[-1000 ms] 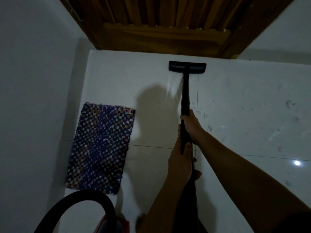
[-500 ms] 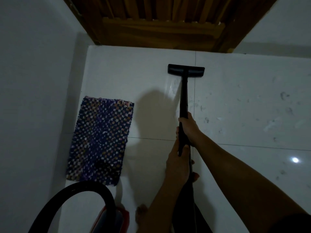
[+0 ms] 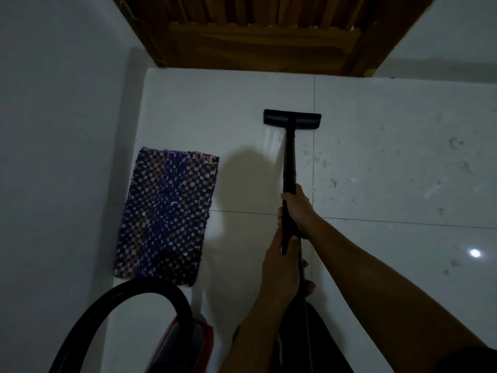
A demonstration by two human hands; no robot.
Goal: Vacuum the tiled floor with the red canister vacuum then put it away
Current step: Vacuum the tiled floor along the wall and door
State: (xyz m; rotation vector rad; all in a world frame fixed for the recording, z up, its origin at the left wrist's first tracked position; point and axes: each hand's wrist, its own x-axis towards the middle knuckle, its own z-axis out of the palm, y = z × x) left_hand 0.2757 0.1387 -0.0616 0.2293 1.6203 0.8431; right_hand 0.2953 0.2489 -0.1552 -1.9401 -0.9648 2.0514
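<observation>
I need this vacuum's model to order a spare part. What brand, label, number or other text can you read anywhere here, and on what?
None can be read.
The red canister vacuum is dim and cut off by the frame's edge; no label shows on it.
The wand, floor head, hose and checked rug bear no visible lettering.

The floor head (image 3: 292, 120) is set on the tiled floor (image 3: 390, 184), before the door (image 3: 263, 30). The wand (image 3: 289, 162) is held behind it by both hands, the right hand (image 3: 297, 208) placed ahead of the left hand (image 3: 282, 267). The mat (image 3: 166, 214) is laid to the left, beside the wall (image 3: 53, 130). The canister (image 3: 185, 343) and hose (image 3: 129, 300) are found behind the mat.
</observation>
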